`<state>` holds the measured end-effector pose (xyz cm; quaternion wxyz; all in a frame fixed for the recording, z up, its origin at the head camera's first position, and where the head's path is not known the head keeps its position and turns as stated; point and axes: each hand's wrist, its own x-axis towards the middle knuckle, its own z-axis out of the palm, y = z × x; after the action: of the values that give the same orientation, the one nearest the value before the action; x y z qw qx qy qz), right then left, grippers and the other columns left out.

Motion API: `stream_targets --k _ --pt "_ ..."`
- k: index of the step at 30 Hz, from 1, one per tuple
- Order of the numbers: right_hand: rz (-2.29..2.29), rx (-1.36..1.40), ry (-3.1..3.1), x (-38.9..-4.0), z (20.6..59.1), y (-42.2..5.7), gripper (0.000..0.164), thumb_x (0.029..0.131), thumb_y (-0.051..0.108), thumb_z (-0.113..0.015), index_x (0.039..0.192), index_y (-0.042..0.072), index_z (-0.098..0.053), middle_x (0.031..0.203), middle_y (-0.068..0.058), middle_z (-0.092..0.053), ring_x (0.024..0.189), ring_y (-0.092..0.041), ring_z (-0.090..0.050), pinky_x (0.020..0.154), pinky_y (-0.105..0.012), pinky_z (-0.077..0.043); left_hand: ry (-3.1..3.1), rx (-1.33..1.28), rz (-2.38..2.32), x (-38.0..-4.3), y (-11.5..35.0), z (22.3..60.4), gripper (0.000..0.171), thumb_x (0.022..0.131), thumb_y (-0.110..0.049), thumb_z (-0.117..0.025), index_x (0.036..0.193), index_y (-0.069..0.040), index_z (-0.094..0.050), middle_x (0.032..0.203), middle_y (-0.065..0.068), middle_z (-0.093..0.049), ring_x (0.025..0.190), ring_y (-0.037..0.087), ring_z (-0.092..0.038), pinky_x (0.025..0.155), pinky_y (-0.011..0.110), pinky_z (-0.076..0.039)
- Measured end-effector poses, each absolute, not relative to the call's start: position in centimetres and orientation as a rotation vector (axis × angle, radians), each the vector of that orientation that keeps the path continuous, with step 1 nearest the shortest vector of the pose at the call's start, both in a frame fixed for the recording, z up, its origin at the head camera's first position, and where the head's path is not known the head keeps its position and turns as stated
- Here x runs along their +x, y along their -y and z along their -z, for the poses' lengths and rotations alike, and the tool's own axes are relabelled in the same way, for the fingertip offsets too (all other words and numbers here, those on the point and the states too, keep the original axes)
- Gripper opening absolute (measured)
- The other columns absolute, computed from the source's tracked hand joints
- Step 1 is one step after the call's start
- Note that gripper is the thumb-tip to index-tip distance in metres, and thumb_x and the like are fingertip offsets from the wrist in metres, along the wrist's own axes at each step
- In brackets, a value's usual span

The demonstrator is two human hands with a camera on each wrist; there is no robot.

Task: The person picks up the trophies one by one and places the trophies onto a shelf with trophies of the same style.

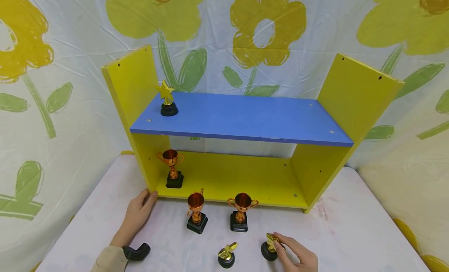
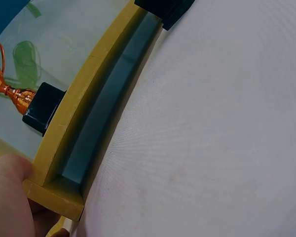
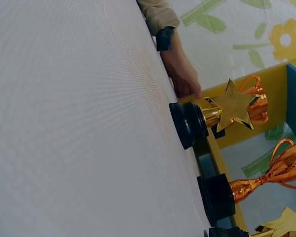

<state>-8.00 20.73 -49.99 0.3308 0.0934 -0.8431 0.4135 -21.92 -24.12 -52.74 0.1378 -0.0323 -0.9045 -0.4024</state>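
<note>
My left hand (image 1: 136, 213) grips the lower left corner of a yellow and blue shelf (image 1: 224, 155); in the left wrist view its thumb (image 2: 12, 170) lies on the yellow board's end. With its fingertips my right hand (image 1: 298, 254) pinches the star of a gold star trophy (image 1: 268, 253) with a round black base, at the front right. Left of it stands a second gold star trophy (image 1: 227, 258). Two bronze cup trophies, one nearer the left (image 1: 197, 215) and one nearer the middle (image 1: 240, 213), stand on the table before the shelf.
A bronze cup trophy (image 1: 174, 176) stands on the lower yellow board, at its left end. Above it, another gold star trophy (image 1: 168, 106) stands on the blue board (image 1: 242, 116). Yellow side panels rise at both ends. A flowered cloth (image 1: 217, 69) hangs behind.
</note>
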Motion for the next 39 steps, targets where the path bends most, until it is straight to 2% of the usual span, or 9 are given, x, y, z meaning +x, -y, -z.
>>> stream_targets --k 6,11,16,24,32,39 --pt "-1.08 0.258 2.194 -8.1 50.2 -20.9 0.032 0.073 -0.011 -0.081 0.101 0.004 -0.077 0.091 0.0 -0.075 0.078 0.0 -0.069 0.068 -0.011 -0.053 2.64 -0.091 1.177 -22.0 24.1 52.8 0.048 0.105 -0.036 -0.049 0.132 0.003 -0.055 0.128 0.025 -0.061 0.119 0.042 -0.056 0.102 0.061 -0.042" --pt "-1.109 0.285 2.181 -8.1 50.1 -21.0 0.032 0.075 -0.012 -0.08 0.103 0.003 -0.076 0.093 -0.004 -0.075 0.08 -0.002 -0.069 0.069 -0.012 -0.053 2.628 -0.105 1.183 -22.1 24.2 52.8 0.047 0.105 -0.035 -0.049 0.132 0.002 -0.056 0.129 0.024 -0.061 0.12 0.043 -0.056 0.102 0.06 -0.042" --pt "-1.149 0.258 2.2 -7.9 49.8 -20.8 0.031 0.076 -0.012 -0.078 0.103 0.003 -0.076 0.093 -0.002 -0.075 0.079 -0.003 -0.07 0.069 -0.013 -0.054 2.642 -0.103 1.198 -22.2 24.3 52.7 0.051 0.105 -0.037 -0.049 0.137 0.002 -0.053 0.135 0.025 -0.057 0.128 0.045 -0.05 0.106 0.061 -0.037" --pt "-1.14 0.274 2.181 -7.8 49.5 -20.6 0.032 0.075 -0.013 -0.078 0.103 0.003 -0.076 0.092 -0.002 -0.075 0.077 -0.003 -0.069 0.069 -0.012 -0.053 2.623 -0.112 1.192 -22.2 24.5 52.9 0.048 0.105 -0.037 -0.049 0.134 0.002 -0.055 0.132 0.025 -0.059 0.124 0.044 -0.053 0.104 0.06 -0.04" --pt "-1.147 0.326 2.14 -8.2 48.5 -20.5 0.035 0.075 -0.014 -0.078 0.102 0.009 -0.077 0.09 -0.002 -0.075 0.079 -0.002 -0.069 0.072 -0.012 -0.053 2.605 -0.116 1.203 -22.2 24.4 52.9 0.048 0.104 -0.036 -0.05 0.133 0.002 -0.056 0.13 0.024 -0.061 0.122 0.043 -0.055 0.103 0.06 -0.041" --pt "-1.147 0.372 2.089 -8.5 48.3 -20.6 0.035 0.071 -0.017 -0.078 0.099 0.005 -0.077 0.089 -0.002 -0.075 0.079 0.0 -0.068 0.072 -0.011 -0.053 2.615 -0.104 1.201 -22.2 24.4 53.0 0.049 0.105 -0.037 -0.049 0.134 0.002 -0.055 0.131 0.025 -0.059 0.124 0.044 -0.053 0.103 0.06 -0.04"
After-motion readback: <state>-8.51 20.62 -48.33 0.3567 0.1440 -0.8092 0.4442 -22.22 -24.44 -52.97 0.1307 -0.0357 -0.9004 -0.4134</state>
